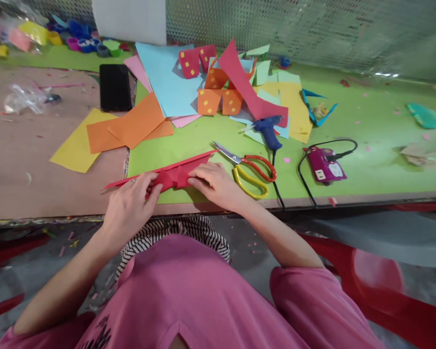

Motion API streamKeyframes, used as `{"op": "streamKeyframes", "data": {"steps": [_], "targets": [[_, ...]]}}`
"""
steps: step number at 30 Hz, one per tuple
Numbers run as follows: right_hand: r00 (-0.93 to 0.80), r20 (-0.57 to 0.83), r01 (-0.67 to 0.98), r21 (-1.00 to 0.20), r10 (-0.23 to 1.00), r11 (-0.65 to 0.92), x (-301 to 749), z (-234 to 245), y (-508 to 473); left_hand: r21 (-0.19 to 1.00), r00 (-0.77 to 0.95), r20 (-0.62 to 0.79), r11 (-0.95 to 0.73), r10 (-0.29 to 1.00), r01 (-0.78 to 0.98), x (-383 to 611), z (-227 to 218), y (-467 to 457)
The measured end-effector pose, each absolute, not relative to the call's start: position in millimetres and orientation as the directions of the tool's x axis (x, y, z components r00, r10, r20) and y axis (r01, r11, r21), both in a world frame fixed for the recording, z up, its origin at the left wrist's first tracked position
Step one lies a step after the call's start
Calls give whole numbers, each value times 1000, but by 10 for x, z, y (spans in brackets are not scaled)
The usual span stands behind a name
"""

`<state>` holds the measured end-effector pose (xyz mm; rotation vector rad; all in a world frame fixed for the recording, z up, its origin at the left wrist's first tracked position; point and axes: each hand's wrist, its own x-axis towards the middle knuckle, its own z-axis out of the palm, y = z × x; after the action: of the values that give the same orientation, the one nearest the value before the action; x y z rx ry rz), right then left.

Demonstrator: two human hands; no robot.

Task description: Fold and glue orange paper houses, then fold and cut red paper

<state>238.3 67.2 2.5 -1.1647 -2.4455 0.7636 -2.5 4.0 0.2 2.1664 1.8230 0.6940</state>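
A folded piece of red paper (173,176) lies at the table's near edge, with a long narrow strip along its far side. My left hand (132,196) grips its left part between thumb and fingers. At its right part, my right hand (215,183) pinches the paper, thumb below and fingers on top. Just beyond my right hand lie scissors (245,167) with one red and one yellow handle, blades apart. A blue glue gun (269,131) rests behind the scissors, its black cord running to the table edge.
Orange paper (131,123), yellow paper (82,143) and light blue paper (170,80) lie beyond my hands. A black phone (115,87) sits at the back left. To the right is a purple power socket (326,165) with a plugged-in cord. Several small coloured cups (85,44) stand far left.
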Motion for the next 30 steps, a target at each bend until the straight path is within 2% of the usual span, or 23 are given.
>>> {"op": "streamKeyframes", "data": {"steps": [2, 4, 10, 13, 17, 23, 30], "targets": [[-583, 49, 625, -611, 811, 486, 2351, 24, 672, 538, 64, 138, -129, 988, 833, -8, 32, 71], [-567, 50, 618, -634, 822, 464, 2325, 27, 672, 547, 72, 111, -121, 991, 828, -1, 55, 94], [-587, 71, 647, -557, 807, 520, 2294, 6, 684, 396, 231, 184, -287, 955, 872, -13, 30, 94], [-597, 106, 657, -504, 795, 561, 2290, -15, 701, 385, 274, 229, -345, 934, 856, -22, 4, 87], [-645, 98, 631, -491, 758, 601, 2298, -21, 724, 372, 326, 247, -400, 913, 838, -25, 2, 72], [-665, 110, 607, -498, 739, 620, 2307, -39, 744, 333, 354, 248, -423, 902, 843, -11, 14, 49], [-661, 124, 625, -454, 740, 634, 2274, -62, 780, 250, 350, 269, -416, 897, 874, 18, 15, 47]]}}
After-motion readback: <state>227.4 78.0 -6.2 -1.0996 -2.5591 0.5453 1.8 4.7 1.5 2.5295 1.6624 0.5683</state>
